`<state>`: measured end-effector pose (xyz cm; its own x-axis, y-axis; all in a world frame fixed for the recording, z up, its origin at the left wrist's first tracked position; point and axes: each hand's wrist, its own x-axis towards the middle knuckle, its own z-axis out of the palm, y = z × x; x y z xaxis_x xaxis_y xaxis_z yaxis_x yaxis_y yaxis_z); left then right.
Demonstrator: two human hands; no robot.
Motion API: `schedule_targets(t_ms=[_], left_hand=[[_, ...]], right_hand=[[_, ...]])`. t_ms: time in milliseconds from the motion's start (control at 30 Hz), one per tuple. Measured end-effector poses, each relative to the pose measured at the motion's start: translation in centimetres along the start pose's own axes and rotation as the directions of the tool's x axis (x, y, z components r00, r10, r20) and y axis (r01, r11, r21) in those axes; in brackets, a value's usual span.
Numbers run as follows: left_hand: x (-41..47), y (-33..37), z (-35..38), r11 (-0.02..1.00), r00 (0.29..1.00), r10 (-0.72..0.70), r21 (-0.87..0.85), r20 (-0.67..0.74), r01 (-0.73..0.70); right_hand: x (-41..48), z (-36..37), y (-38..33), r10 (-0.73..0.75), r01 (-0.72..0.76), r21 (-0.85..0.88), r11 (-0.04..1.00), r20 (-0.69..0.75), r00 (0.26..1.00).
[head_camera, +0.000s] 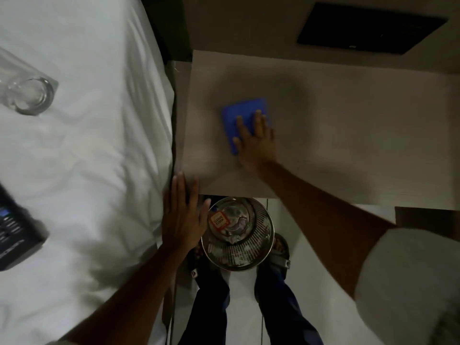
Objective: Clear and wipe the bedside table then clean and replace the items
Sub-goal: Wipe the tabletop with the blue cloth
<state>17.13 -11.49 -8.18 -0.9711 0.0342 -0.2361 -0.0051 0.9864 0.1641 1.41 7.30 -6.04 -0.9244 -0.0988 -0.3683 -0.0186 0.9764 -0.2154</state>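
A pale wood bedside table (336,135) fills the upper right. My right hand (256,140) lies flat on a folded blue cloth (242,113), pressing it onto the tabletop left of centre. My left hand (184,212) rests open on the table's near left corner, fingers apart, holding nothing. On the white bed (94,145) at left lie a clear drinking glass (27,93) on its side and a dark box (17,235) with printed text.
A perforated metal waste bin (239,235) with wrappers inside stands on the floor just below the table's front edge, between my sandalled feet. A dark rectangular panel (371,28) sits on the wall behind the table.
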Motion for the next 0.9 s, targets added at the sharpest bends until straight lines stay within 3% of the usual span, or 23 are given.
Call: schedule_targets(t_ms=[100,233,300,400,500,567,667,767,833,900], left_hand=[[2.7,0.3,-0.1,1.0,0.999,-0.022,0.017,-0.037,0.023],[4.1,1.0,0.4,0.998,0.996,-0.041,0.041,-0.076,0.044],[4.2,1.6,0.4,0.999,0.998,-0.006,0.044,-0.058,0.008],[4.3,2.1,0.4,0.998,0.999,0.044,0.04,-0.011,-0.044],[4.4,2.2,0.2,0.998,0.999,0.041,0.036,0.006,-0.042],[4.4,2.4,0.1,0.999,0.999,0.028,0.03,0.035,-0.029],[4.2,3.1,-0.5,1.0,0.997,0.011,0.009,0.07,-0.011],[3.0,4.2,-1.2,0.996,0.986,0.082,-0.048,0.147,-0.075],[1.3,5.1,-2.5,0.989,0.985,0.105,-0.117,0.139,-0.089],[-0.4,5.8,-4.7,0.972,0.996,0.075,-0.227,0.042,-0.063]], right_hand=[[-2.3,2.2,-3.1,-0.217,0.219,-0.043,0.975,0.032,0.976],[-8.0,4.6,0.3,-0.276,0.275,-0.04,0.961,-0.032,0.961],[-10.3,4.4,5.0,-0.171,0.171,-0.015,0.985,-0.075,0.982],[-12.2,3.1,13.3,0.1,-0.105,-0.024,0.994,-0.168,0.981],[-13.6,0.9,19.4,0.421,-0.417,0.065,0.907,-0.17,0.891],[-14.5,0.2,20.6,0.527,-0.519,0.091,0.85,-0.105,0.843],[-15.3,-0.3,17.9,0.424,-0.425,-0.008,0.905,-0.072,0.903],[-14.9,0.2,13.0,0.165,-0.146,-0.191,0.971,0.084,0.983],[-14.3,0.1,10.0,0.011,0.028,-0.286,0.958,0.135,0.991],[-13.4,-0.2,8.5,-0.084,0.132,-0.392,0.91,0.135,0.987]])
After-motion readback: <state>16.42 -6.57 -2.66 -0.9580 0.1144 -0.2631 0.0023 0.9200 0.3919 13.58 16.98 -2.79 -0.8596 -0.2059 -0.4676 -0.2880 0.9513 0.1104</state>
